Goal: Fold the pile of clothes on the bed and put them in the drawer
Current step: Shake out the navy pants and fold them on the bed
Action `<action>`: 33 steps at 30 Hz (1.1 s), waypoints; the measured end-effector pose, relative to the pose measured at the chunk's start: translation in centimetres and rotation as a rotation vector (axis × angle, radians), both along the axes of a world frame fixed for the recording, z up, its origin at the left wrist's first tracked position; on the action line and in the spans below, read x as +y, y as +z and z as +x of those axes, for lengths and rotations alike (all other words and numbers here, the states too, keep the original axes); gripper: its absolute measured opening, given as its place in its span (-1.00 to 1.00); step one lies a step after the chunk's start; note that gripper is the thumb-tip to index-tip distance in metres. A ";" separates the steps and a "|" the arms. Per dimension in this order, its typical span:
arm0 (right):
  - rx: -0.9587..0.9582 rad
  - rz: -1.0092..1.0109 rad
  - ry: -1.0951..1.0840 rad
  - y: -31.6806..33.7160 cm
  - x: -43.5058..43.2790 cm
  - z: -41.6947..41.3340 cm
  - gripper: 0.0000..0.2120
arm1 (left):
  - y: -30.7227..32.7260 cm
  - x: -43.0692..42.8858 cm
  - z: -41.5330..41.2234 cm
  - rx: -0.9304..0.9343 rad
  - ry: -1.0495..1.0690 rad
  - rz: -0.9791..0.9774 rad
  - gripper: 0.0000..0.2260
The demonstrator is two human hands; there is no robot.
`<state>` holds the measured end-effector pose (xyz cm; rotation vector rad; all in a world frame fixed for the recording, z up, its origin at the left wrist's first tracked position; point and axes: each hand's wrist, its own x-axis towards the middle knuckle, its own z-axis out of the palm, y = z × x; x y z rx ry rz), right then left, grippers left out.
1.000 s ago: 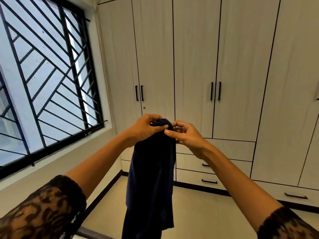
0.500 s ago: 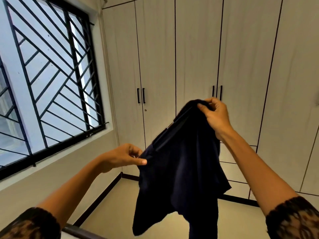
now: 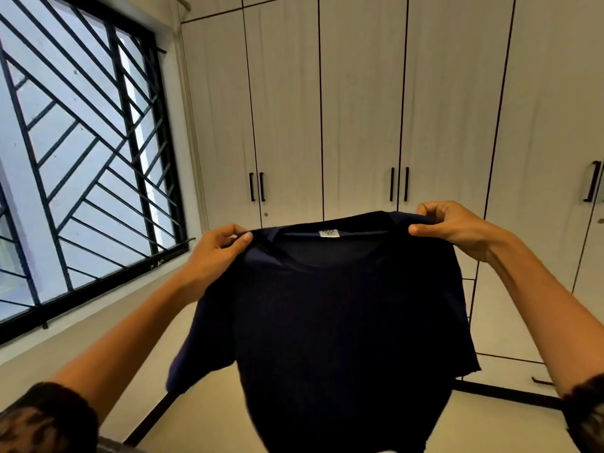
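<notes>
Shirt (image 3: 343,322), dark navy and short-sleeved, is held up in the air and spread between both hands, neckline uppermost. One shoulder is pinched by the left hand (image 3: 217,253), with the thumb laid on the near face of the cloth and the fingers curled behind it. The other shoulder is gripped likewise by the right hand (image 3: 457,228), thumb pressed on the near side and fingers curled over the top edge. The right hand is held slightly higher than the left. A small white label (image 3: 329,234) is seen inside the collar at mid-neckline, facing the camera. The body of the shirt hangs straight down, and its hem is cut off by the bottom of the view. One sleeve hangs loose at lower left, blurred. A dark lace cuff (image 3: 42,420) is noted on the left forearm. Behind the shirt a pale wardrobe (image 3: 359,109) with black bar handles is recorded, with drawers (image 3: 510,374) at its foot, lower right. A window (image 3: 65,158) with a black diagonal grille is at the left, above a pale floor (image 3: 202,403).
</notes>
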<state>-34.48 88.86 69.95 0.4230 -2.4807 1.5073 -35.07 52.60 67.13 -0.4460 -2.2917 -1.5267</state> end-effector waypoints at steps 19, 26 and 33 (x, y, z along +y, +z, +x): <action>0.021 -0.502 -0.383 -2.8 -10.3 -4.7 -0.92 | 1.1 5.7 -0.6 -0.567 0.053 0.501 -0.87; 0.177 -0.281 -0.233 -2.4 -15.6 -2.2 -0.82 | 1.5 9.5 1.9 -0.423 -0.220 0.436 -0.81; 0.094 -0.289 0.108 -2.6 -14.8 -0.3 -0.82 | 2.1 8.3 2.7 -0.381 -0.378 0.247 -0.53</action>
